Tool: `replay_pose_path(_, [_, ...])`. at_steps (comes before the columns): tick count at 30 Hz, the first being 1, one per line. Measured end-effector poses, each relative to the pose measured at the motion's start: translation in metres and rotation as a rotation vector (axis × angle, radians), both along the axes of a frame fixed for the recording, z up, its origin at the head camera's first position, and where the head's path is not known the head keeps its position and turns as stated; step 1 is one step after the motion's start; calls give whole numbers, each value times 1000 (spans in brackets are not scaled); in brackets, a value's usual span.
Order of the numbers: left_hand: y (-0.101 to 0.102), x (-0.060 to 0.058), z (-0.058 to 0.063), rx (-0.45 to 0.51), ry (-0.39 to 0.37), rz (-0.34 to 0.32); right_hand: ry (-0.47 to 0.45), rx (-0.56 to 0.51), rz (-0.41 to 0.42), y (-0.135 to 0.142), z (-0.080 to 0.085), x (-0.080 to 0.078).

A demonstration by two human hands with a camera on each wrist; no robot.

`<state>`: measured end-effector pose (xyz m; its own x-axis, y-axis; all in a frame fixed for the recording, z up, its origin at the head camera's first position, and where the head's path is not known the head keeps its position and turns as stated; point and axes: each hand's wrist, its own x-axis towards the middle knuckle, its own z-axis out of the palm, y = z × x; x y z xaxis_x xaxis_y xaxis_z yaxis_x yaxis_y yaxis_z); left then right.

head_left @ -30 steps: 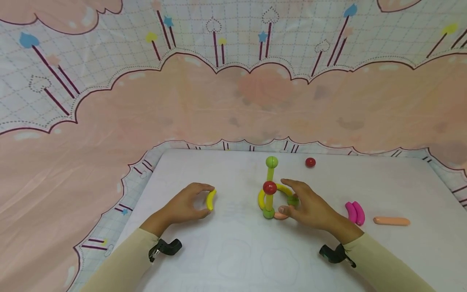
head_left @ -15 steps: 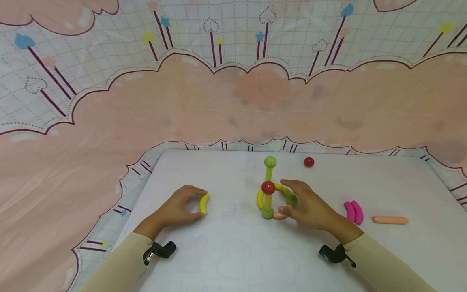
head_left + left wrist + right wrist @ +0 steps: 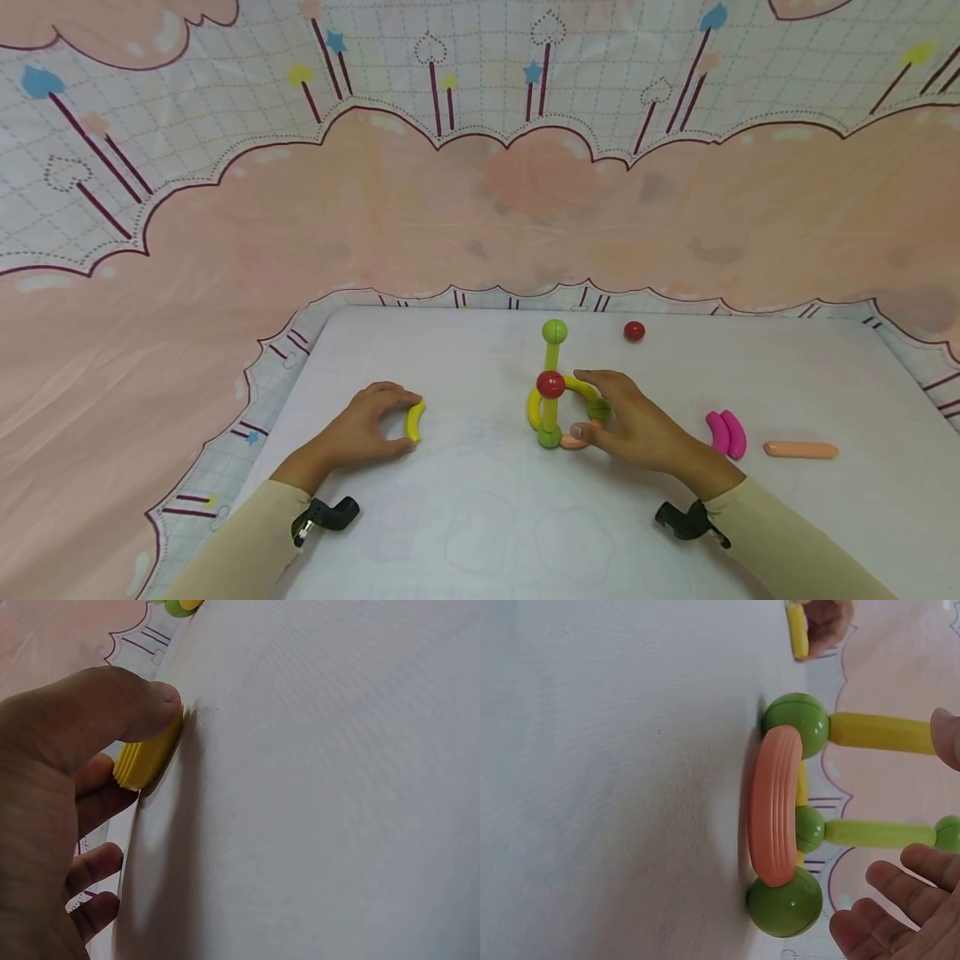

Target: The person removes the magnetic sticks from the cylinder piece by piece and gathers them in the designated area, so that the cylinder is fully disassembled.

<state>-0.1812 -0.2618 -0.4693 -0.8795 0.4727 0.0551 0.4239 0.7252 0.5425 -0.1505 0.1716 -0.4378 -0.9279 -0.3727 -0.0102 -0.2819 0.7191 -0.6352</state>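
Observation:
My left hand (image 3: 366, 429) pinches a short curved yellow stick (image 3: 415, 422) between thumb and fingers, at the white tabletop left of centre. In the left wrist view the ridged yellow stick (image 3: 148, 759) lies under my thumb. My right hand (image 3: 636, 425) stands beside a ball-and-stick toy structure, fingers spread apart around its right side. Its base is a ring of curved yellow sticks (image 3: 534, 408), a curved orange stick (image 3: 774, 806) and green balls (image 3: 786, 901). Two sticks rise from it: a yellow one topped by a red ball (image 3: 551, 384) and a light green one topped by a green ball (image 3: 554, 331).
A loose red ball (image 3: 633, 332) lies behind the structure to the right. Two curved magenta sticks (image 3: 727, 434) sit side by side right of my right hand, with a straight orange stick (image 3: 801, 450) beyond them. A patterned cloth (image 3: 480, 217) hangs behind the white table (image 3: 465, 350).
My left hand has moved left, away from the structure, carrying the curved yellow stick. My right hand has kept its place beside the structure.

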Motion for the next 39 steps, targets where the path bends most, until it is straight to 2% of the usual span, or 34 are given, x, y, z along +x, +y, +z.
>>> replay_pose_path(13, [2,0,1,-11,-19,2,-6,15,-8,2,3,-1])
replay_pose_path(17, [3,0,1,-24,2,-1,-1,10,-12,2,5,-1])
replay_pose_path(21, [8,-1,5,-23,55,-16,20,-12,-15,3,10,-1])
replay_pose_path(27, [33,-2,16,1,81,-20,48,-53,3,2,15,-2])
replay_pose_path(31, [56,-1,23,63,76,-64,95,-88,35,0,18,-2])
replay_pose_path(35, [81,4,28,109,59,-91,149,-119,73,-4,22,-1])
replay_pose_path(39, [105,8,30,152,8,-103,164,-140,103,-10,26,0])
